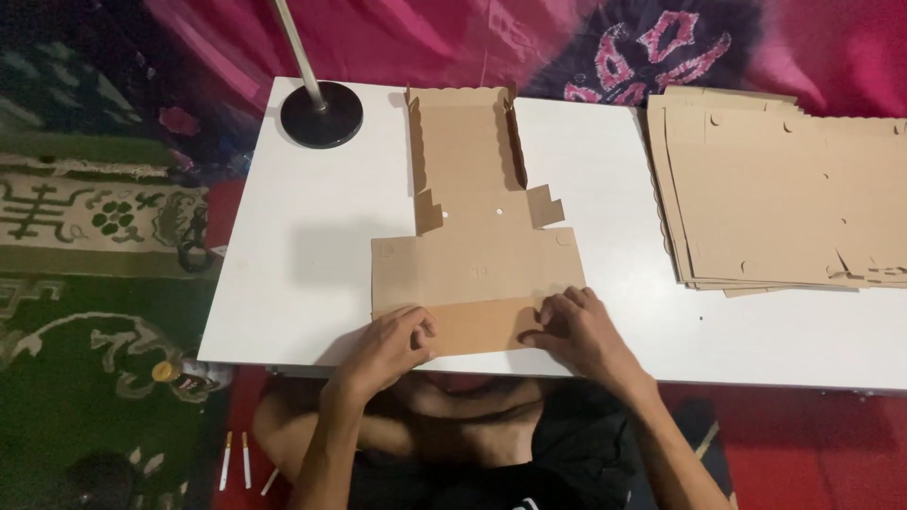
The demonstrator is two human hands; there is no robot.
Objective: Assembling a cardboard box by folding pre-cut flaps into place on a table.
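Only the near flap of the flat brown die-cut cardboard box blank [477, 255] looks folded over; its far scalloped side walls stand partly raised, the rest lies flat on the white counter [283, 274]. Left hand [387, 342] and right hand [578, 331] press that flap down, fingers pinching its edge.

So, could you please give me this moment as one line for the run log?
left hand: pressing near flap | right hand: pressing near flap | cardboard box blank: flat on white table | stack of blanks: right side
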